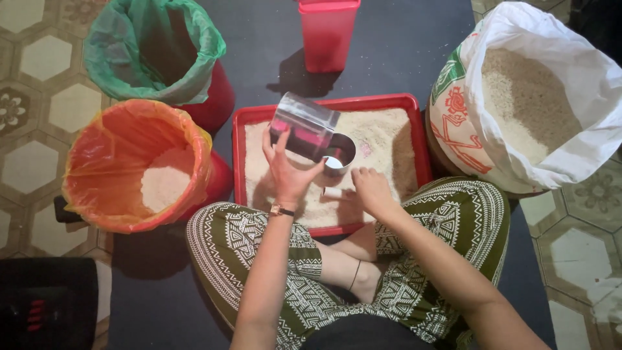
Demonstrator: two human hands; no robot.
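I sit cross-legged on a dark mat before a red tray (414, 139) spread with white rice (379, 139). My left hand (288, 172) grips a shiny metal cup (310, 133), tipped on its side with its open mouth facing right and low over the rice. My right hand (370, 189) rests with curled fingers on the rice at the tray's near edge, just right of the cup's mouth. Whether it pinches any grains is hidden.
A red bucket lined with an orange bag (133, 162) holds rice at the left. Behind it stands a bucket lined with a green bag (155, 48). A red plastic container (327, 35) stands beyond the tray. A large white rice sack (531, 97) sits open at the right.
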